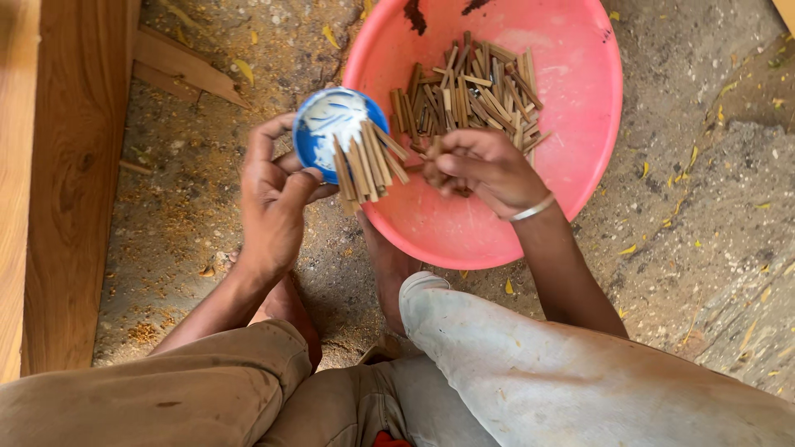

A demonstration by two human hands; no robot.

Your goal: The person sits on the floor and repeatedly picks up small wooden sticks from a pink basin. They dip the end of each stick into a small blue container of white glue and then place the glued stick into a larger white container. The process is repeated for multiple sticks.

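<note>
Head view: I see the left hand (273, 194) clenched around a fanned bundle of short wooden sticks (368, 165), held against a small blue cup (331, 132) smeared with white paste. The right hand (480, 170) is closed on a few sticks just above the pink plastic basin (571, 124), which sits on the dirt floor (712, 207) with a loose stick pile (472, 91) inside.

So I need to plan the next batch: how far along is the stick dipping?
Early, it seems. The left hand holds a fanned bunch of sticks against a blue cup of white paste. The right hand grips a few more. A large pile of sticks remains in the pink basin.
</note>
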